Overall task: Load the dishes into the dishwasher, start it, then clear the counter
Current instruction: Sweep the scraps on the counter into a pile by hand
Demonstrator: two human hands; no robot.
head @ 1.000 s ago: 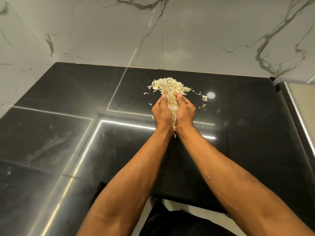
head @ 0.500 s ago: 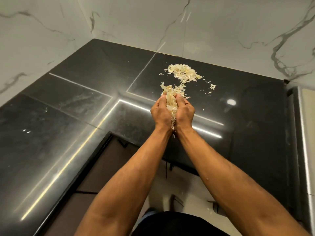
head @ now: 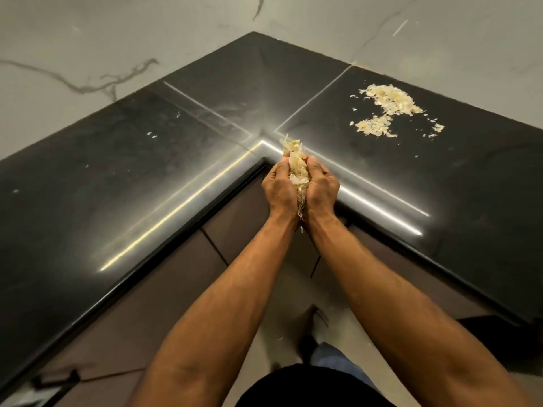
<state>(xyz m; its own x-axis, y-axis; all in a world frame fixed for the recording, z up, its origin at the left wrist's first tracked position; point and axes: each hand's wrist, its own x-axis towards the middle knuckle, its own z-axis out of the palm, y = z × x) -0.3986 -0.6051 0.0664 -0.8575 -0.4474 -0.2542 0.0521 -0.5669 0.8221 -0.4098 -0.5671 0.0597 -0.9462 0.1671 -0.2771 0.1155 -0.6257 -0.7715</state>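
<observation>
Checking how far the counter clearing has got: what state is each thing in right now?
Left hand: cupped against the right, grip closed on the handful of pale peel scraps.
Right hand: cupped, grip on the same handful.
Handful of pale peel scraps: pressed between both hands, held off the counter.
Remaining pale scrap piles: lying on the glossy black stone counter.
Glossy black stone counter: partly cleared.

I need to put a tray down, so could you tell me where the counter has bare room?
The counter is bare along its left run, up to the corner. The right run is crowded near the wall by the peel pile and scattered flakes.
</observation>
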